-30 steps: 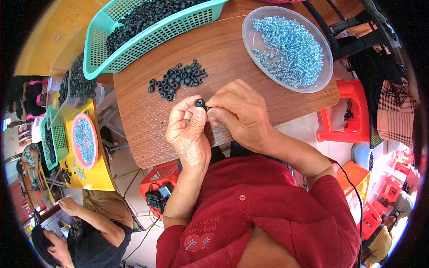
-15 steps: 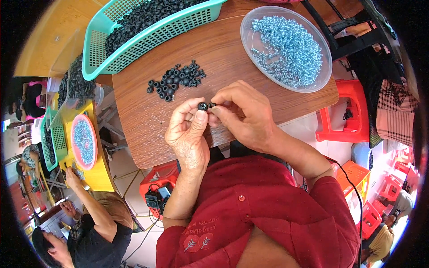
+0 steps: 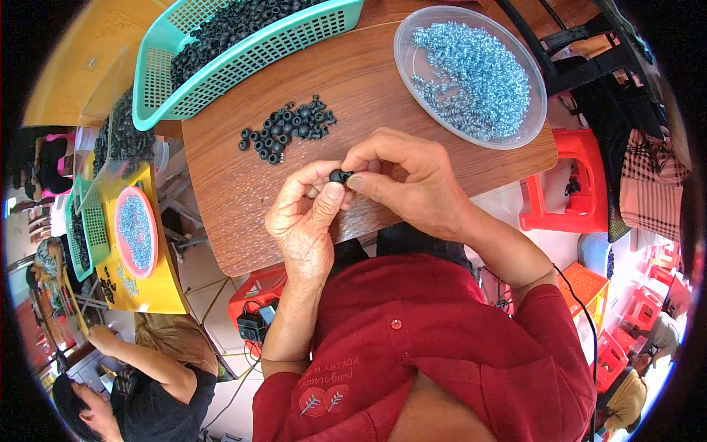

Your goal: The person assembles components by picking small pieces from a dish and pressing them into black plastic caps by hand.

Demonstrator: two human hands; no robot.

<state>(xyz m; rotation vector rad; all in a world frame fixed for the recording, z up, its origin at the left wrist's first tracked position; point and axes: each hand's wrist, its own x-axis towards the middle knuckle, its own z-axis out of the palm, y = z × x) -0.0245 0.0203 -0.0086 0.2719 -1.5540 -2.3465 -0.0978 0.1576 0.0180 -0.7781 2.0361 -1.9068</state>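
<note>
Above the near half of the brown wooden table, my two hands meet. In my left hand (image 3: 305, 214), between thumb and fingers, is a round, hollow black plastic piece (image 3: 339, 175). The fingertips of my right hand (image 3: 409, 184) pinch a smaller black plastic piece (image 3: 349, 177) against its side; the two pieces touch, and the fingers partly cover them. Just beyond my hands lies a loose pile of black plastic pieces (image 3: 283, 131), some round with openings, some smaller. Off to the right stands a clear round tub (image 3: 540, 110) holding many small metal springs (image 3: 479, 77).
A green perforated basket (image 3: 250, 74) full of black pieces sits along the far left of the table (image 3: 228, 199). At left, a co-worker (image 3: 158, 376) sits by a yellow table (image 3: 163, 283) with a pink tray (image 3: 152, 254) of springs. Red stools (image 3: 582, 184) stand to the right.
The round piece in my left hand has turned, its opening now toward the smaller piece, which has been brought against it. The co-worker's hand has drawn back from the yellow table.
</note>
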